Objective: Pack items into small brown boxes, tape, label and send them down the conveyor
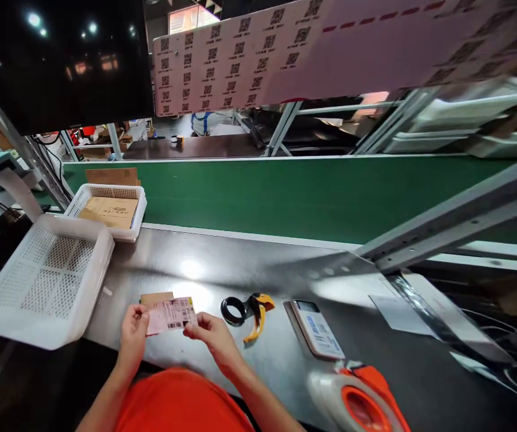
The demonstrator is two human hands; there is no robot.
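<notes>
A printed shipping label (168, 314) with a barcode is stretched between my two hands, low over the metal table. My left hand (134, 329) pinches its left edge and my right hand (213, 337) pinches its right edge. Partly hidden behind the label lies a small brown cardboard piece (156, 297); whether the label touches it I cannot tell. Just right of my right hand rests a yellow and black tape cutter (258, 312) with a black ring (233, 311) at its left end.
White plastic baskets (98, 288) stand at the left, one holding flat brown cartons (109, 210). At the right lie a white device (319, 330) and an orange tape dispenser (366, 402). A green belt (240, 192) runs behind; a metal strut (456, 210) slants at right.
</notes>
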